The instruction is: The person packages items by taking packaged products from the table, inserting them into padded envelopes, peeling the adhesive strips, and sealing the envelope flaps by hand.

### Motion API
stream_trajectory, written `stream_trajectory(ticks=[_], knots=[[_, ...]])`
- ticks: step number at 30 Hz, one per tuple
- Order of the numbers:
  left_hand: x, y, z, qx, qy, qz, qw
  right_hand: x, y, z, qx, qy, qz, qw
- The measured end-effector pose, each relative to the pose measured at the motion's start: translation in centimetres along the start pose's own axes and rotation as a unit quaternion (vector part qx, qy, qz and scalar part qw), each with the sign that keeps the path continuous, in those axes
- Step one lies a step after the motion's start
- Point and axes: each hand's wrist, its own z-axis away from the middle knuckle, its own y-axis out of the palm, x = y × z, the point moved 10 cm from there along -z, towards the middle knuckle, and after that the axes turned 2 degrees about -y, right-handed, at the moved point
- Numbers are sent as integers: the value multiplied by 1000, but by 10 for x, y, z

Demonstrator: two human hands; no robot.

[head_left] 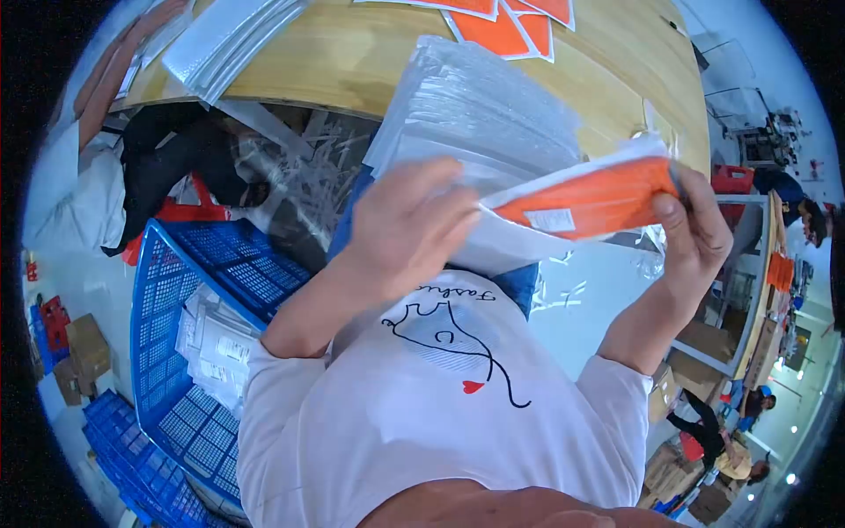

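Note:
My right hand [695, 220] grips the right end of an orange, white-edged mailer [581, 198], thumb on its front. A small white printed label [549, 220] shows on the orange face. At the mailer's left end is my left hand [414, 220], its fingers bent but smeared by motion, so I cannot make out whether they touch or hold it. Just beyond the hands, a thick stack of whitish bubble mailers [484, 106] leans against the table edge and covers part of my lap.
More orange mailers [493, 31] and a silvery stack [229, 44] lie on the wooden table [343, 53]. A blue crate [163, 326] at my left contains white packets [220, 343]. Scrap strips [308, 167] fill the space under the table. Another person's arm [114, 70] reaches in at far left.

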Motion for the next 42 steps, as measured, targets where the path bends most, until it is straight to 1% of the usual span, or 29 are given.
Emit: stream_trajectory(ticks=[1, 3, 5, 6, 7, 8, 10, 12, 13, 15, 16, 20, 21, 25, 26, 30, 31, 35, 37, 38, 40, 41, 42], knots=[[2, -1, 1, 1, -1, 1, 1000, 4, 7, 3, 1, 2, 0, 1000], [31, 1, 5, 12, -98, 137, 986, 13, 17, 10, -61, 24, -33, 997], [54, 11, 14, 19, -195, 268, 943, 17, 19, 18, -119, 46, -66, 990], [57, 13, 17, 17, -197, 267, 943, 21, 33, 21, -50, 11, -21, 998], [64, 22, 25, 20, -236, 300, 924, 24, 47, 26, 20, -24, 24, 999], [72, 31, 33, 21, -273, 331, 903, 32, 71, 29, 130, -22, 105, 986], [83, 48, 47, 29, -348, 392, 851, 43, 116, 48, 222, -153, 216, 938], [82, 49, 49, 17, -358, 389, 849, 45, 150, 56, 221, -221, 287, 906], [82, 49, 50, 5, -366, 387, 846, 45, 149, 57, 220, -220, 287, 906], [85, 48, 53, -22, -382, 384, 840, 35, 138, 49, 188, -161, 301, 921], [85, 49, 54, -23, -385, 383, 839, 35, 141, 50, 191, -161, 299, 921], [86, 45, 48, -49, -369, 399, 838, 33, 144, 50, 134, -144, 230, 953], [86, 46, 48, -48, -368, 400, 838, 29, 149, 53, 132, -143, 231, 953], [91, 53, 57, 1, -385, 377, 842, -9, 183, 78, 213, -67, 244, 944], [91, 52, 58, 3, -388, 377, 841, -11, 182, 78, 214, -63, 242, 944], [73, 54, 39, 120, -319, 346, 874, -27, 168, 57, 244, 2, 80, 966], [73, 53, 36, 119, -318, 346, 875, -26, 168, 54, 244, 0, 80, 966], [69, 50, 28, 114, -290, 262, 914, 3, 150, 39, 85, -70, 26, 994], [52, 54, 31, 148, -184, 143, 961, 9, 160, 32, 82, -92, 51, 991], [46, 55, 28, 156, -166, 155, 961, 8, 160, 29, 67, -87, 69, 992], [52, 50, 22, 128, -215, 126, 960, 8, 154, 27, 86, -97, -14, 991], [50, 49, 20, 142, -218, 100, 960, -1, 144, 26, 75, -49, -44, 995], [59, 52, 28, 185, -255, 114, 942, -11, 133, 26, 59, -2, -75, 995]])
